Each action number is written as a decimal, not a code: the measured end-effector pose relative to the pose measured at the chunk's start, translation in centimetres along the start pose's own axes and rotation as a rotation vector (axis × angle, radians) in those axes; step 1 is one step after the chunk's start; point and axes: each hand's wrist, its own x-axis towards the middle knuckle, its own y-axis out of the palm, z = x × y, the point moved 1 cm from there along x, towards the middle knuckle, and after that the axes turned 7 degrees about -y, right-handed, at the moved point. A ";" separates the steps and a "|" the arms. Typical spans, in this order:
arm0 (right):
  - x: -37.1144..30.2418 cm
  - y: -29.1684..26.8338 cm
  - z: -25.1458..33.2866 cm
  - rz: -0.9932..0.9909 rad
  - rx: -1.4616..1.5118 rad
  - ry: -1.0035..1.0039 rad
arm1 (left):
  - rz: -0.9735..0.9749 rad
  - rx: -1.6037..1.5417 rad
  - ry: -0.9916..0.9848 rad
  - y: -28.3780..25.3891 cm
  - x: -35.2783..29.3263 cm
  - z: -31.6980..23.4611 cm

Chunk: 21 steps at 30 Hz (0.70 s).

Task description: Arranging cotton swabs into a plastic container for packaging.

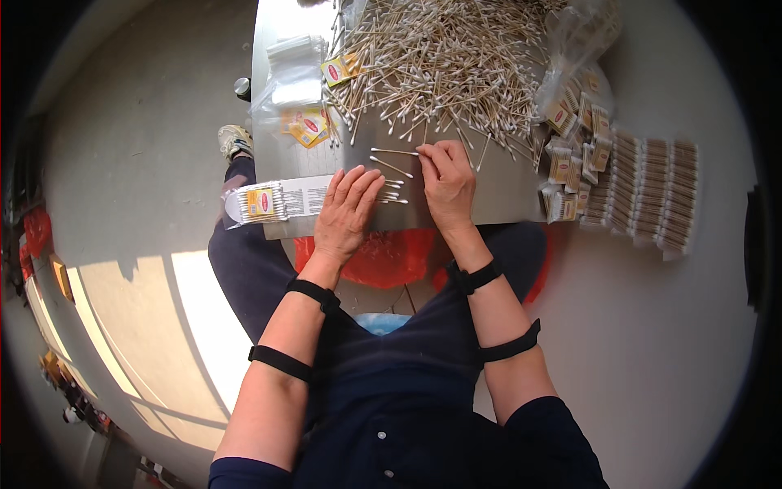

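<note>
A few swabs [391,193] are pinned flat on the tray [505,200] under the open left hand [349,208], seemingly for alignment; one swab [394,151] is pinched by the right hand [446,178], beside the pile [440,65].

— What are the cotton swabs [440,57] made of?
— Pale wooden sticks, matt, with soft white cotton tips.
— And the worktop [497,191]?
— Smooth grey metal, dully glossy.
— The bags [289,77]?
— Thin clear plastic, shiny and crinkled, with glossy yellow paper labels [309,126]. The floor [147,147] looks matt, rough concrete.
</note>
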 end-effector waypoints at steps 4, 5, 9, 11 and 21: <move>0.3 0.6 -0.1 0.124 -0.073 -0.109 | -0.017 -0.015 0.017 0.2 0.2 -0.3; 0.1 0.8 -0.1 0.125 -0.068 -0.110 | -0.022 -0.030 0.018 0.2 0.2 -0.3; -0.6 1.1 0.1 0.125 -0.006 -0.106 | -0.022 -0.002 0.015 0.3 -0.2 0.0; -0.8 1.3 0.0 0.106 0.005 -0.111 | -0.025 -0.002 0.016 0.4 -0.3 0.1; -0.7 2.1 0.3 -0.040 0.004 -0.019 | 0.034 0.105 -0.022 0.3 0.0 -0.1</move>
